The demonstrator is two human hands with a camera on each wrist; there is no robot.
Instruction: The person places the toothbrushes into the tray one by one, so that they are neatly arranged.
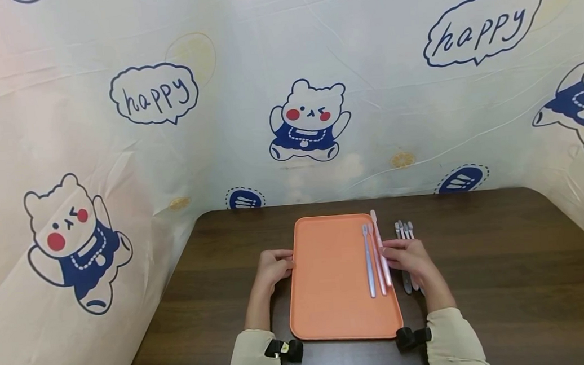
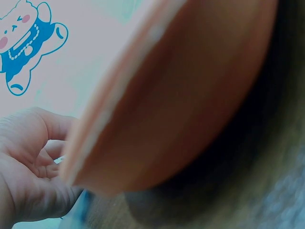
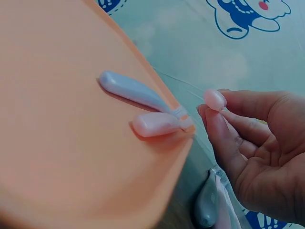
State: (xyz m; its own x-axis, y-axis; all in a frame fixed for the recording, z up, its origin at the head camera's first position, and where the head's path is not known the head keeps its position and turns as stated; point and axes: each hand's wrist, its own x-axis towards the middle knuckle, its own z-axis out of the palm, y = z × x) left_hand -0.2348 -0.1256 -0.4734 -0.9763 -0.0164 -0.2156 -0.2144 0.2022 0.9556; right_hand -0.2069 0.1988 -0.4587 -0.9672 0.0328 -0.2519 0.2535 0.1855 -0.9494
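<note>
An orange tray (image 1: 334,281) lies lengthwise on the table. My left hand (image 1: 275,269) is at its left edge; in the left wrist view, thumb and fingers (image 2: 57,126) hold the tray's rim (image 2: 114,105). My right hand (image 1: 408,256) pinches a pink toothbrush (image 1: 380,250) over the tray's right edge; the right wrist view shows its handle end (image 3: 215,99) between thumb and forefinger. On the tray's right side lie a blue toothbrush (image 1: 369,262) and another pink toothbrush (image 1: 377,264), side by side. Several more toothbrushes (image 1: 406,279) lie right of the tray, partly hidden by my right hand.
The dark wooden table (image 1: 506,258) extends to both sides of the tray. A pale printed curtain (image 1: 308,45) with bears and "happy" bubbles stands behind the table and along its sides. Black straps with small cameras (image 1: 412,338) sit at both sleeves.
</note>
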